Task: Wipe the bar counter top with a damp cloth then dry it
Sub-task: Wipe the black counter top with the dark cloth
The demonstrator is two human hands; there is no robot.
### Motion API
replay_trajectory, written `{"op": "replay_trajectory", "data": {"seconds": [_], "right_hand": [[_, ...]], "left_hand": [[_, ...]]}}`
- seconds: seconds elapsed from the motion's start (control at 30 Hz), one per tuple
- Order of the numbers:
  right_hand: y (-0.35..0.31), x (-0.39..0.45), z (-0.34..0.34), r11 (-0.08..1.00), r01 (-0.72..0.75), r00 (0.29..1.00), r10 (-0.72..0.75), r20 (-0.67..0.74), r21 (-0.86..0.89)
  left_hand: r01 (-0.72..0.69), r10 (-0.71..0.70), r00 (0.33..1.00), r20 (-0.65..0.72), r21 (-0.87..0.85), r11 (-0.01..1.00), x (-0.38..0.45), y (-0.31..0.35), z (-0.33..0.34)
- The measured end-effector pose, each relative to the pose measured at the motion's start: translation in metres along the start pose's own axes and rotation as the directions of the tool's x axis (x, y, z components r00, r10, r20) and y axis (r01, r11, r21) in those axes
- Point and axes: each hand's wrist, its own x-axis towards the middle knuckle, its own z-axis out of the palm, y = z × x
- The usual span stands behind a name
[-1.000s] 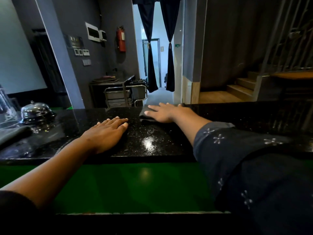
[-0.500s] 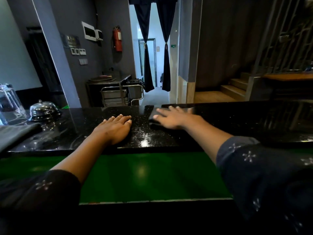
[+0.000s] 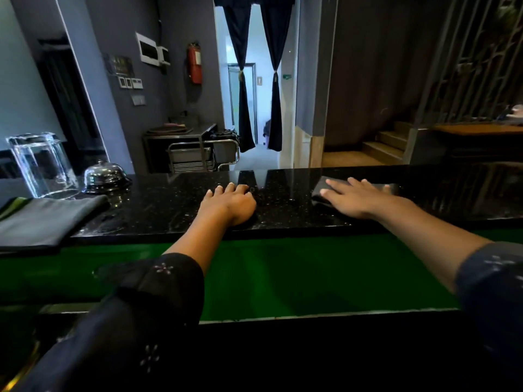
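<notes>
The black speckled bar counter top (image 3: pixel 169 205) runs across the view, wet and glossy. My right hand (image 3: pixel 356 198) lies flat with straight fingers, pressing a dark cloth (image 3: pixel 321 189) onto the counter at the right; most of the cloth is hidden under the palm. My left hand (image 3: pixel 229 206) rests palm down on the counter near its front edge, fingers slightly bent, holding nothing.
A folded dark cloth (image 3: pixel 48 222) lies on the counter at the left. Behind it stand an upturned clear glass container (image 3: pixel 42 165) and a metal service bell (image 3: pixel 106 176). A green ledge (image 3: pixel 311 273) sits below the counter's front edge.
My right hand has slid the cloth to the right along the counter. The left hand stays planted on the counter, and the view has shifted so the glass and folded cloth show more.
</notes>
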Motion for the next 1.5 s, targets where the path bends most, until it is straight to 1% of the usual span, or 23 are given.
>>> {"op": "replay_trajectory", "data": {"seconds": [0.07, 0.17, 0.23, 0.3, 0.37, 0.47, 0.57, 0.67, 0.83, 0.9, 1.0, 1.1, 1.2, 1.33, 1.4, 1.43, 1.5], "right_hand": [[-0.038, -0.004, 0.006, 0.998, 0.059, 0.998, -0.059, -0.021, -0.01], [-0.087, -0.029, 0.018, 0.974, 0.224, 0.974, -0.225, -0.042, -0.018], [-0.093, -0.051, 0.023, 0.953, 0.301, 0.952, -0.302, -0.051, -0.023], [-0.076, -0.067, 0.023, 0.938, 0.346, 0.937, -0.346, -0.056, -0.016], [-0.049, -0.074, 0.018, 0.945, 0.326, 0.944, -0.327, -0.048, -0.016], [-0.022, -0.063, 0.01, 0.975, 0.22, 0.975, -0.221, -0.036, -0.027], [-0.027, -0.032, 0.008, 0.989, 0.147, 0.989, -0.147, -0.023, -0.009], [-0.048, -0.005, 0.007, 0.993, 0.12, 0.993, -0.12, -0.01, -0.001], [-0.081, 0.011, 0.005, 0.988, 0.151, 0.988, -0.151, -0.023, 0.037], [-0.082, -0.001, 0.006, 0.979, 0.201, 0.98, -0.201, -0.003, 0.036], [-0.066, -0.03, 0.013, 0.951, 0.31, 0.951, -0.31, 0.007, 0.016], [-0.04, -0.053, 0.015, 0.929, 0.37, 0.929, -0.37, 0.0, 0.008], [-0.032, -0.055, 0.014, 0.934, 0.357, 0.934, -0.357, -0.012, 0.003], [-0.06, -0.04, 0.014, 0.956, 0.293, 0.956, -0.293, 0.002, 0.01], [-0.083, -0.03, 0.011, 0.97, 0.242, 0.97, -0.243, 0.01, 0.03], [-0.094, -0.028, 0.01, 0.976, 0.216, 0.976, -0.216, 0.012, 0.031], [-0.114, -0.031, 0.01, 0.982, 0.189, 0.982, -0.189, 0.016, 0.011]], "left_hand": [[-0.015, 0.015, 1.0, 0.002, 0.001, 1.0, 0.001, -0.001, 0.0], [-0.035, 0.035, 0.999, 0.009, 0.019, 0.999, 0.003, -0.004, 0.001], [-0.065, 0.064, 0.998, 0.022, 0.058, 0.996, 0.006, -0.007, 0.002], [-0.074, 0.072, 0.997, 0.03, 0.053, 0.996, 0.007, -0.01, 0.002], [-0.061, 0.06, 0.998, 0.02, 0.021, 0.998, 0.009, -0.01, 0.004], [-0.052, 0.052, 0.999, 0.0, 0.007, 0.999, 0.01, -0.007, 0.006], [-0.042, 0.043, 0.999, -0.017, 0.014, 0.999, 0.012, -0.006, 0.006], [-0.031, 0.031, 0.999, -0.022, 0.0, 1.0, 0.011, -0.006, 0.006], [-0.022, 0.023, 0.999, -0.036, 0.025, 0.999, 0.01, -0.004, 0.004], [-0.022, 0.023, 0.999, -0.042, 0.033, 0.999, 0.01, -0.004, 0.002], [-0.014, 0.014, 0.999, -0.035, 0.014, 1.0, 0.013, -0.007, 0.003], [-0.014, 0.014, 1.0, -0.021, 0.012, 1.0, 0.011, -0.006, 0.003], [-0.032, 0.033, 0.999, -0.038, 0.018, 0.999, 0.008, -0.003, 0.003], [-0.012, 0.012, 0.999, -0.032, -0.006, 1.0, 0.008, -0.003, 0.003], [-0.011, 0.008, 0.998, -0.056, -0.057, 0.998, 0.002, -0.001, -0.001], [-0.015, 0.004, 0.996, -0.093, -0.125, 0.992, -0.003, 0.001, -0.004], [-0.037, -0.025, 0.983, -0.18, -0.335, 0.941, -0.017, -0.001, -0.01]]}}
